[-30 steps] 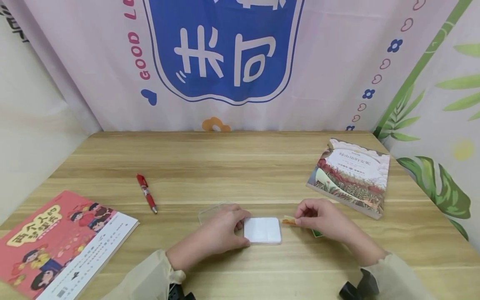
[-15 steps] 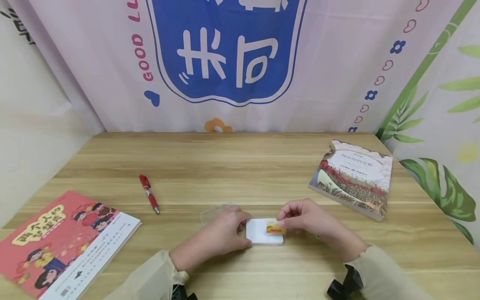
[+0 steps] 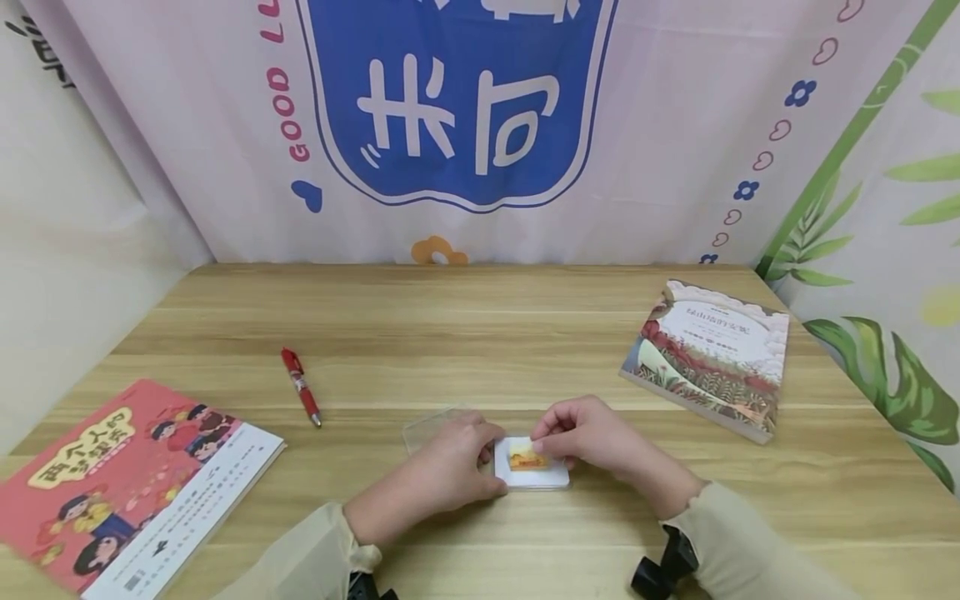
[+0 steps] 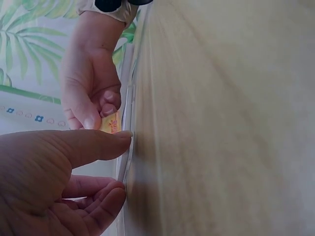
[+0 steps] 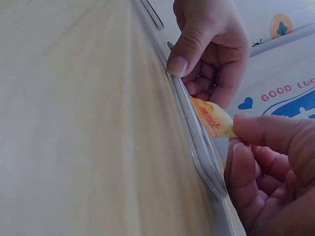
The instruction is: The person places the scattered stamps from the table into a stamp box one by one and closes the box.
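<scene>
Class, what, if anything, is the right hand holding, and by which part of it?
The right hand pinches a thin, rectangular orange-and-yellow printed slip near a pale corner.

Surface (image 3: pixel 465 358): evenly bright in head view, palest toward near edge
Wood grain (image 5: pixel 83 123): dimmer, blurred in both wrist views

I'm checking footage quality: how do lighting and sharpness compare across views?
Head: bright, fairly even light, red pen distinct; left wrist: dimmer, left hand shaded, tabletop soft with a hazy shadow; right wrist: tabletop blurred too, print on the small yellow-orange piece hard to read.
</scene>
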`<state>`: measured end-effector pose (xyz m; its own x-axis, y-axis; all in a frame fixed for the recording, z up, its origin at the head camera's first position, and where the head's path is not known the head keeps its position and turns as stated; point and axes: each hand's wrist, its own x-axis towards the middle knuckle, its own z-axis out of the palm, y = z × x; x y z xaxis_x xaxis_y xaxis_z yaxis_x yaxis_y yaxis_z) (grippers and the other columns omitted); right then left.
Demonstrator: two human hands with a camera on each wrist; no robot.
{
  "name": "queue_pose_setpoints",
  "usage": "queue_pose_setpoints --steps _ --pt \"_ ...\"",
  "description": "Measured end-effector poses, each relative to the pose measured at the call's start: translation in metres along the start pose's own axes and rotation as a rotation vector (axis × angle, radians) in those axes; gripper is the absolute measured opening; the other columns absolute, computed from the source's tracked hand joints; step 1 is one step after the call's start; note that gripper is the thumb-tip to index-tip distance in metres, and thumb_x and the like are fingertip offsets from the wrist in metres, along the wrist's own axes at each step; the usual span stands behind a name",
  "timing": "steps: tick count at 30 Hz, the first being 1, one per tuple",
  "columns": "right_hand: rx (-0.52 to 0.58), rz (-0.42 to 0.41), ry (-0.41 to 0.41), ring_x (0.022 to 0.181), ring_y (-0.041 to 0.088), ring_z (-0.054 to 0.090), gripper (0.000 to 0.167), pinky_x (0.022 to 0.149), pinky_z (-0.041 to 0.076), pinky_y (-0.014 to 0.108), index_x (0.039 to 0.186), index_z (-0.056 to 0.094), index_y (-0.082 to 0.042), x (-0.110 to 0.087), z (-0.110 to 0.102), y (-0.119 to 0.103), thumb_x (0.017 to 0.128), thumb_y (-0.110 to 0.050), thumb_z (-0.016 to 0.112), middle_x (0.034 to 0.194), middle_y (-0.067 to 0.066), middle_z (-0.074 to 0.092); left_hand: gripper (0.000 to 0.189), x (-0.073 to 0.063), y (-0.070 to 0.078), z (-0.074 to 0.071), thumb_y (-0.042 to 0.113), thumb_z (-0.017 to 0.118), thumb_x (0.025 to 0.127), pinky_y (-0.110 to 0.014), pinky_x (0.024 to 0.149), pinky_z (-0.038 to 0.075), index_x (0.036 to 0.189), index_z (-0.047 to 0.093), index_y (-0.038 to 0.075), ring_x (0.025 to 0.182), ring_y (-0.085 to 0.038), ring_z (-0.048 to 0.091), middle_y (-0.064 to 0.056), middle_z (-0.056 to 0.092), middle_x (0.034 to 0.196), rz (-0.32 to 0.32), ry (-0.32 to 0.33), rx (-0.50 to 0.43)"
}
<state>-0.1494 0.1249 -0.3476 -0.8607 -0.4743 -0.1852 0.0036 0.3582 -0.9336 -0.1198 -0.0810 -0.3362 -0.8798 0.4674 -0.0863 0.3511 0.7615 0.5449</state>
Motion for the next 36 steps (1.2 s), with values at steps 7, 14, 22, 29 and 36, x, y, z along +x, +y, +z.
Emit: queue_pose_setpoints --steps 7,14,22,29,36 --pt "-0.126 0.018 0.073 0.056 0.011 0.046 0.011 0.05 0.041 0.023 0.079 0.064 -0.001 0.004 0.01 -0.004 0.078 -0.01 0.071 0.065 0.0 0.054 0.053 0.0 0.001 0.0 0.018 0.08 0.068 -0.019 0.062 0.04 0.114 0.06 -0.001 0.074 -0.01 0.045 0.003 0.047 0.081 -0.005 -0.001 -0.006" --pt "-0.265 0.007 0.128 0.052 0.009 0.046 0.011 0.046 0.039 0.022 0.073 0.063 -0.007 0.006 0.018 -0.008 0.076 -0.011 0.072 0.062 -0.002 0.055 0.052 -0.001 0.001 0.0 0.017 0.079 0.068 -0.019 0.062 0.04 0.113 0.06 -0.002 0.074 -0.01 0.045 0.003 0.047 0.082 -0.008 -0.002 -0.023" --pt "-0.354 0.003 0.166 0.059 0.011 0.047 0.012 0.053 0.038 0.022 0.07 0.062 -0.01 0.008 0.024 -0.011 0.074 -0.011 0.073 0.063 -0.003 0.055 0.051 0.0 0.0 0.0 0.016 0.079 0.067 -0.019 0.062 0.041 0.111 0.061 -0.003 0.074 -0.01 0.045 0.002 0.048 0.082 0.007 0.007 -0.027" --pt "-0.35 -0.006 0.181 0.06 0.011 0.047 0.01 0.053 0.038 0.022 0.071 0.063 -0.011 0.007 0.022 -0.011 0.075 -0.014 0.073 0.063 -0.003 0.054 0.051 0.0 0.0 0.0 0.016 0.079 0.067 -0.019 0.062 0.041 0.111 0.061 -0.003 0.073 -0.01 0.045 0.002 0.048 0.081 0.011 0.009 -0.024" --pt "-0.286 -0.043 0.182 0.062 0.013 0.047 0.011 0.052 0.038 0.021 0.077 0.065 -0.009 0.0 0.01 -0.012 0.08 -0.018 0.07 0.066 -0.001 0.054 0.053 0.0 0.001 -0.001 0.017 0.079 0.067 -0.019 0.062 0.041 0.113 0.06 -0.003 0.073 -0.01 0.045 0.002 0.048 0.081 0.009 0.008 -0.01"
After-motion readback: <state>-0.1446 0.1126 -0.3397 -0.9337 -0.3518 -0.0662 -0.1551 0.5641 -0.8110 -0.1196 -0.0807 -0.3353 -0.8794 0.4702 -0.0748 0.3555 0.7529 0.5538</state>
